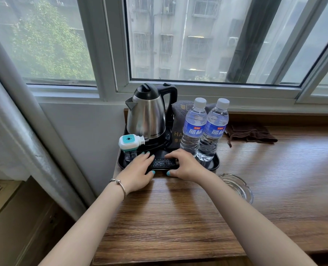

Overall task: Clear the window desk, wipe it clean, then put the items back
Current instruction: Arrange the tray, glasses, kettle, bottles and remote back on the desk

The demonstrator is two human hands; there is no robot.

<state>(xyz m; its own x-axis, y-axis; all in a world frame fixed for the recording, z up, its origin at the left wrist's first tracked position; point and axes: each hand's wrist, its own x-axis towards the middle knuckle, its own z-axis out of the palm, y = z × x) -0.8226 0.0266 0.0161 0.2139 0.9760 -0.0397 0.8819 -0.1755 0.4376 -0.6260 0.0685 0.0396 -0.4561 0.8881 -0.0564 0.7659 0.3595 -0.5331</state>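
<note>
A black tray [214,165] stands at the left end of the wooden window desk [178,217]. On it are a steel kettle [147,116], two water bottles [193,127] [213,131], a grey pouch [178,116], a white-and-teal plug-in device [129,143] and a black remote [164,163]. My left hand [138,172] and my right hand [184,166] lie over the two ends of the remote at the tray's front rim, thumbs under its near edge, fingers on top.
A glass ashtray [239,187] sits on the desk just right of my right forearm. A brown cloth [253,134] lies behind it near the window sill. A grey curtain [25,131] hangs at the left; the window frame runs along the back.
</note>
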